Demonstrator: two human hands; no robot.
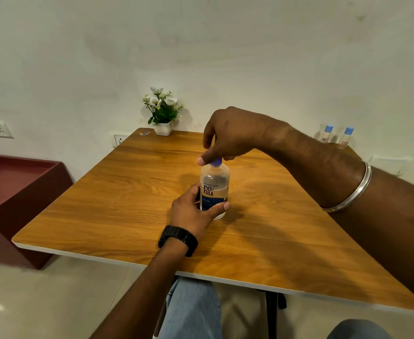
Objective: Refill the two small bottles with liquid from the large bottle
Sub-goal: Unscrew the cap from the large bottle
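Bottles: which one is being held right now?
The large bottle at table centre, gripped by both hands; the two small bottles stand untouched at the far right edge.

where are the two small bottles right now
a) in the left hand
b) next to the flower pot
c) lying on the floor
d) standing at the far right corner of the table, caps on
d: the two small bottles stand upright with blue caps at the far right corner of the table, away from the large bottle that both hands hold.

The wooden table [127, 204] carries a large bottle [215, 189], two small bottles [327, 133] and a potted plant [163, 111].
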